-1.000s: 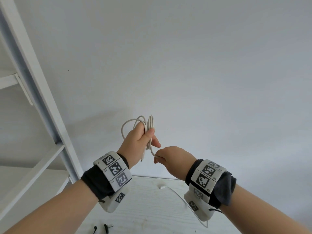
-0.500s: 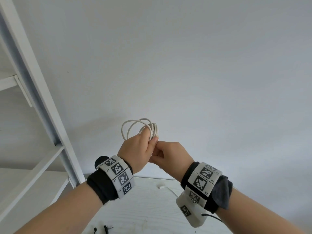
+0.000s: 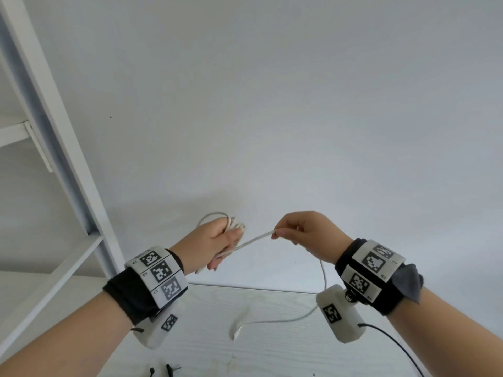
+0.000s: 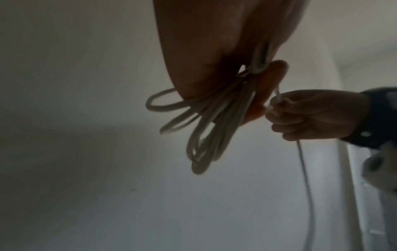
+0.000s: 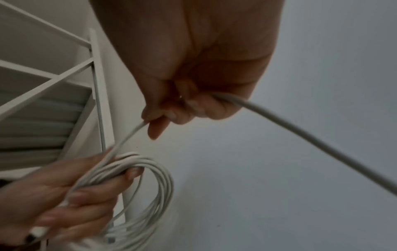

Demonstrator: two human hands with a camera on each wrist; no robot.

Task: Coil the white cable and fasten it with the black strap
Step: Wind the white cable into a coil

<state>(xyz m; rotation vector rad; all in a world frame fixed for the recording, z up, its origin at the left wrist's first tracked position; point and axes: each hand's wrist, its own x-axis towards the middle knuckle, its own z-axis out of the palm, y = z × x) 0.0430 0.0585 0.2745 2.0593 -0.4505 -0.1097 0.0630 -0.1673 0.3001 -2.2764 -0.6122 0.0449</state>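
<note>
My left hand grips a bundle of several loops of the white cable in the air above the table's far edge. The coil hangs below that hand in the left wrist view. The coil also fans out past the fingers in the right wrist view. A straight stretch of cable runs from the coil to my right hand, which pinches it. From there the loose tail drops to the table, and its plug end lies on the top. Small black pieces lie at the table's near edge, too small to identify.
The white table lies below both hands. A white shelf frame with slanted bars stands at the left, close to my left forearm. A plain grey wall fills the background. A black camera lead hangs from my right wrist.
My right hand has moved away to the right from the left hand, drawing a straight stretch of cable out between them. The left hand keeps hold of the coil.
</note>
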